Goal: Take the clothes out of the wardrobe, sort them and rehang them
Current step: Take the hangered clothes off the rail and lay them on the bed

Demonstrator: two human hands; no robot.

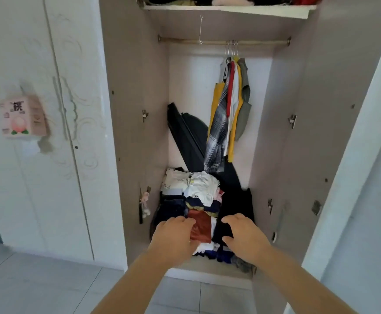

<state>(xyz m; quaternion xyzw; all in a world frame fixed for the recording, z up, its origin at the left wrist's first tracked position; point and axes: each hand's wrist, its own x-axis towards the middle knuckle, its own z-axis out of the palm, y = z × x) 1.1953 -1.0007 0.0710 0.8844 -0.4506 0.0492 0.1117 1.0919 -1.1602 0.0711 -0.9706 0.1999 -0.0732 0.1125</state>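
Clothes stack [198, 196]: folded garments piled on the floor of the wardrobe [135, 98], directly ahead of both hands.

Left hand [173, 239]: fingers bent over the near left part of the stack; thumb against a rust-red garment [199, 227]; whether it pinches the cloth cannot be told.

Right hand [245, 236]: fingers and thumb spread in a wide curve over a black garment [237, 205] just right of the stack; nothing enclosed; contact with the cloth cannot be told.

Between the hands: the rust-red garment; white and blue cloth below it at the front edge.

Beyond the hands, behind the stack: a black flat object [185, 134], tilted against the back wall.

Above the right hand: hanging clothes [228, 105] on wire hangers, bunched on the rail [185, 40]; yellow, plaid, red, white and grey-green pieces.

Above the left hand: one bare wire hook [200, 30] at the rail.

Higher: a shelf [228, 11] carrying more textiles.

Far left of the left hand: a closed white door [37, 177] bearing a pink carton [23, 118].
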